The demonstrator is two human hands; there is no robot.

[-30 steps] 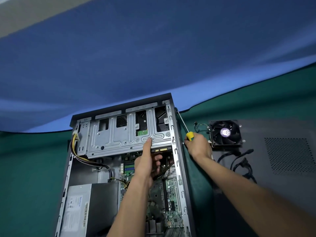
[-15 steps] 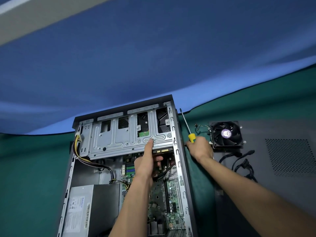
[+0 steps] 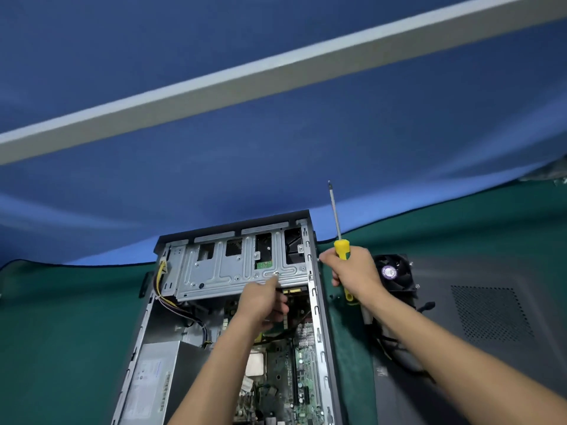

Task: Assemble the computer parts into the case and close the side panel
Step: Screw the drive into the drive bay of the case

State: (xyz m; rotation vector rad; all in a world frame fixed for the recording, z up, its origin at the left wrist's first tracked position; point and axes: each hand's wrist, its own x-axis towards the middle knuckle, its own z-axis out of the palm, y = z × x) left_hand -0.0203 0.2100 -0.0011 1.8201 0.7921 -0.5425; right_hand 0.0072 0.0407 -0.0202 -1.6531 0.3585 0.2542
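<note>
Moved: the right hand point(image 3: 352, 271) has lifted the screwdriver point(image 3: 337, 228) off the desk point(image 3: 61, 332); its shaft now points up, beside the computer case point(image 3: 322, 302).
Right grip: fingers wrapped round the yellow handle.
Left hand point(image 3: 260, 302): index finger on a screw spot on the metal drive cage point(image 3: 221, 271); the other fingers are curled, and what they hold, if anything, is unclear.
Case: lies open, circuit board exposed.
Loose parts: fan point(image 3: 395, 271) and side panel point(image 3: 491, 317) lie to the right.
Meaning: likely about to screw the cage down; the panel comes later.

case point(image 3: 316, 302): 1 | screwdriver point(image 3: 341, 250): 1 | fan point(image 3: 395, 273): 1 | side panel point(image 3: 491, 317): 1 | power supply point(image 3: 153, 384): 1 | hands: 2 | black cables point(image 3: 395, 345): perhaps 2, tangled
</note>
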